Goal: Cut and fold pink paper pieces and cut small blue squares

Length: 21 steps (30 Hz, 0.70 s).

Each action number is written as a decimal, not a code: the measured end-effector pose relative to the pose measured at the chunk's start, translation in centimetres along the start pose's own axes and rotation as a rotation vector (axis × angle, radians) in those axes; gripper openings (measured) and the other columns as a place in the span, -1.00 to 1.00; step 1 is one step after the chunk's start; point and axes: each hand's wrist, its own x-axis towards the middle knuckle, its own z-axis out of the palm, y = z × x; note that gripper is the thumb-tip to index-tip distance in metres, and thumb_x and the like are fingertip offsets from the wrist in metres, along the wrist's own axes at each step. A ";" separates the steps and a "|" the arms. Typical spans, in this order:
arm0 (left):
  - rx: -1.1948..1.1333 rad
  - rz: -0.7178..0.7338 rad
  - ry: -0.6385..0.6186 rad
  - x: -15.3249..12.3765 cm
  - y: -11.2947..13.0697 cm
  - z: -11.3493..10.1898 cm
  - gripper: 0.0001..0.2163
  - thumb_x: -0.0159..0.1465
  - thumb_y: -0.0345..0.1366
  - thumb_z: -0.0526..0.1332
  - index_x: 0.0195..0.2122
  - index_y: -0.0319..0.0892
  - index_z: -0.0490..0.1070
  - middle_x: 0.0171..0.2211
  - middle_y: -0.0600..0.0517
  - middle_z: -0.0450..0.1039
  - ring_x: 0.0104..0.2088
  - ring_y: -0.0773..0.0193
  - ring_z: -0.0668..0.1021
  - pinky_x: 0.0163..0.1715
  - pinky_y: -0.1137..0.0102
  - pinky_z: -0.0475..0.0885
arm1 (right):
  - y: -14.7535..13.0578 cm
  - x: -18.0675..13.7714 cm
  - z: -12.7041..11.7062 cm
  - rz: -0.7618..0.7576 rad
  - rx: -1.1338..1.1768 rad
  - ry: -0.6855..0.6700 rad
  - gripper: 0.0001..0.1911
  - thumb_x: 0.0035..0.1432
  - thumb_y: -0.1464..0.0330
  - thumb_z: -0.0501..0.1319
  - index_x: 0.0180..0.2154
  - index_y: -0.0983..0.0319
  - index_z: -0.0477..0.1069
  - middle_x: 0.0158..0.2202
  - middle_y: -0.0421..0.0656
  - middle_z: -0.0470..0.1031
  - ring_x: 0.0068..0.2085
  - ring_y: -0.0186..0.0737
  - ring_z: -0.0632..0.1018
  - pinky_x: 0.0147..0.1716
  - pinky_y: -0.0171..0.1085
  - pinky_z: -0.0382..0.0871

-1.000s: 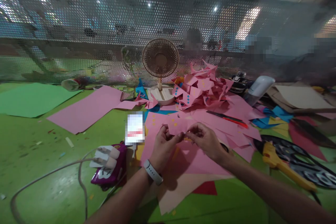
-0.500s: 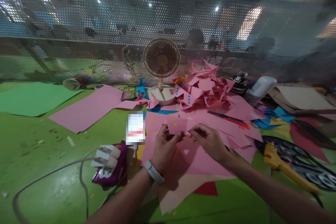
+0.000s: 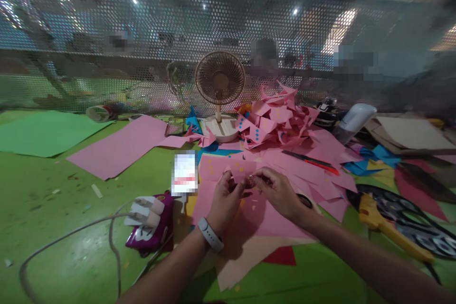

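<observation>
My left hand (image 3: 225, 199), with a white watch on its wrist, pinches a small pink paper piece (image 3: 239, 169) marked with yellow dots. My right hand (image 3: 276, 190) is closed in a pinch at the piece's right edge, fingertips touching it; whether something tiny sits between them I cannot make out. Both hands hover over flat pink sheets (image 3: 263, 218) on the green table (image 3: 71, 228). Behind them lies a heap of folded pink paper shapes (image 3: 274, 121).
A small beige fan (image 3: 220, 92) stands at the back centre before a perforated metal screen. A purple device (image 3: 149, 228) with white plugs and a cable lies left. A yellow glue gun (image 3: 388, 228), scissors (image 3: 309, 160) and paper scraps lie right; green sheet (image 3: 42, 133) far left.
My two hands have drawn closer together on the pink piece, and the right fingertips now meet its edge. Everything else on the table stays put.
</observation>
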 end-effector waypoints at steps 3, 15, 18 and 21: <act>-0.016 -0.009 0.010 0.0 -0.1 0.0 -0.75 0.18 -0.19 0.23 -0.36 -0.15 0.13 -0.35 0.02 0.45 -0.27 0.21 0.56 -0.31 0.29 0.50 | 0.3 0.1 0.2 -0.011 -0.019 0.023 -0.83 0.16 0.26 0.11 -0.33 0.19 0.42 -0.35 -0.16 0.48 -0.34 -0.25 0.50 -0.36 -0.32 0.34; -0.053 -0.040 -0.007 0.0 -0.1 0.1 -0.76 0.18 -0.23 0.23 -0.36 -0.15 0.12 -0.35 0.02 0.46 -0.30 0.22 0.57 -0.31 0.29 0.48 | 0.8 0.2 0.3 0.092 0.088 0.023 -0.84 0.10 0.27 0.18 -0.36 0.23 0.39 -0.43 -0.17 0.49 -0.40 -0.26 0.50 -0.41 -0.31 0.36; -0.065 -0.045 -0.005 0.0 0.0 0.2 -0.77 0.18 -0.25 0.23 -0.37 -0.16 0.13 -0.33 0.01 0.46 -0.29 0.21 0.57 -0.31 0.29 0.48 | 0.9 0.3 0.3 0.106 0.109 0.015 -0.82 0.09 0.24 0.19 -0.38 0.24 0.39 -0.45 -0.17 0.49 -0.42 -0.26 0.50 -0.42 -0.30 0.36; -0.069 -0.052 0.003 0.0 0.0 0.3 -0.77 0.16 -0.26 0.24 -0.37 -0.17 0.15 -0.30 -0.01 0.46 -0.29 0.20 0.57 -0.31 0.29 0.48 | 1.1 0.4 0.3 0.114 0.116 0.018 -0.80 0.07 0.22 0.21 -0.40 0.24 0.38 -0.46 -0.18 0.49 -0.43 -0.27 0.50 -0.43 -0.30 0.37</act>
